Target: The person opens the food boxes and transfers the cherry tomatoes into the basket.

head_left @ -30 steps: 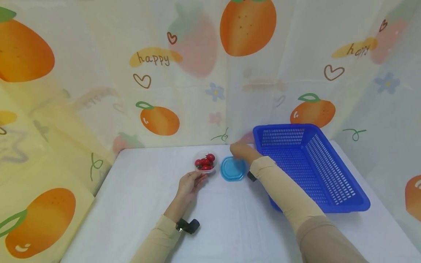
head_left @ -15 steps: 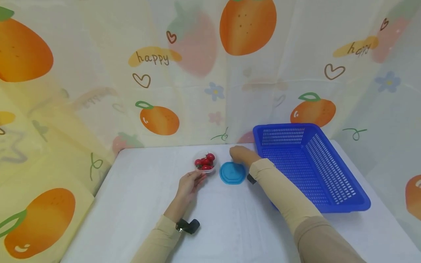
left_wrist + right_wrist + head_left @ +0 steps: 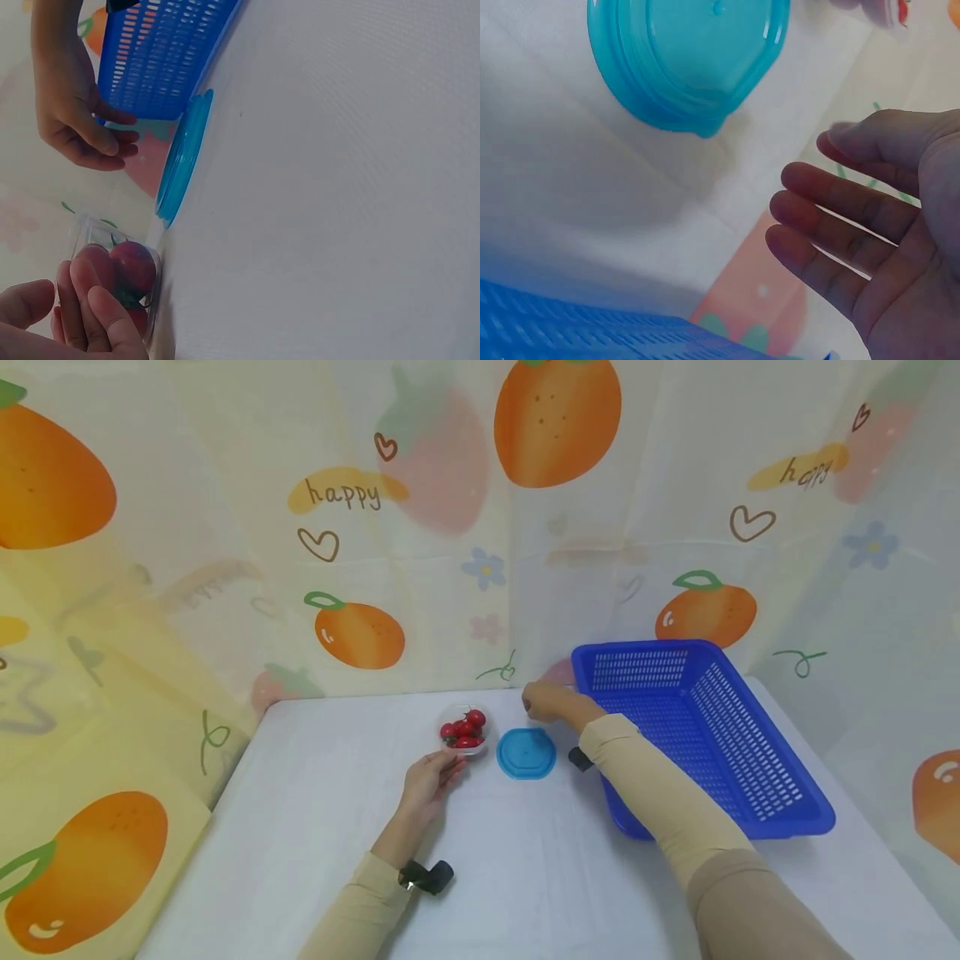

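Observation:
Several red cherry tomatoes [image 3: 468, 728] lie in a small clear plastic container [image 3: 152, 319] near the back of the table. My left hand [image 3: 427, 787] is at the near side of this container, its fingers against or close to the wall and the thumb apart from them; exact contact cannot be told. Right of the container, a blue lid [image 3: 527, 753] lies flat on the table. Just beyond the lid hovers my right hand [image 3: 553, 702], holding nothing. Its fingers are extended and spread in the right wrist view, clear of the lid [image 3: 697, 60].
A large blue perforated basket [image 3: 622, 818] stands on the right of the white-covered table [image 3: 315, 810], under my right forearm. A fruit-printed curtain [image 3: 435, 610] hangs along the table's back edge. Each wrist carries a small black camera [image 3: 427, 877].
The blue lid has come down flat, slightly nearer to me. My right hand has let go of it and drawn a little away. My left hand stays at the tomato container.

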Motion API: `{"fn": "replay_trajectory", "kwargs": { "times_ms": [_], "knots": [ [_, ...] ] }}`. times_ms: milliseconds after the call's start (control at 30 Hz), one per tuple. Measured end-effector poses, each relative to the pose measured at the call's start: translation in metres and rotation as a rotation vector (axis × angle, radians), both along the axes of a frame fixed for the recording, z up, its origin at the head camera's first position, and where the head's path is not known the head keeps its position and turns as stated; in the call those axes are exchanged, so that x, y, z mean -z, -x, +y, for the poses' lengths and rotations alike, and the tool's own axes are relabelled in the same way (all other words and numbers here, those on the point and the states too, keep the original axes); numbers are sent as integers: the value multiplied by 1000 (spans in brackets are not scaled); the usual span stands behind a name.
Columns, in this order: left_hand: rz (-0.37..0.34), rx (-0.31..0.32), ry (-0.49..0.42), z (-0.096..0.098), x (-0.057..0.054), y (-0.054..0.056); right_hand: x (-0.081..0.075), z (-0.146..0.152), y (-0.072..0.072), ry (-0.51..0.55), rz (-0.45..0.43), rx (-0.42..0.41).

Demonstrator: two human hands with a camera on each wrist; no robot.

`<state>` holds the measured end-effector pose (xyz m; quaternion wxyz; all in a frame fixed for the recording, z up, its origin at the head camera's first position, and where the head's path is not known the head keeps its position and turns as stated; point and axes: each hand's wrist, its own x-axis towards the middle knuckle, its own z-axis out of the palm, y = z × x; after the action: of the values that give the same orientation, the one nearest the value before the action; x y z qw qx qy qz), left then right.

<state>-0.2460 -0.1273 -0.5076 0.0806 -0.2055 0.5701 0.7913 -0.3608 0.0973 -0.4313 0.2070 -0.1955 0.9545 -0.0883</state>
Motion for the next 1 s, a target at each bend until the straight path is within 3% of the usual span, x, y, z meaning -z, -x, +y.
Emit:
{"fn": "replay_trajectory", "kwargs": {
  "times_ms": [300, 633, 1000],
  "knots": [
    [7, 3, -18, 0, -3, 0, -10, 2, 1, -11, 2, -78],
    [5, 7, -22, 0, 1, 0, -17, -6, -2, 18, -18, -50],
    [-1, 4, -25, 1, 1, 0, -27, -23, -6, 75, 66, -99]
  ]
}}
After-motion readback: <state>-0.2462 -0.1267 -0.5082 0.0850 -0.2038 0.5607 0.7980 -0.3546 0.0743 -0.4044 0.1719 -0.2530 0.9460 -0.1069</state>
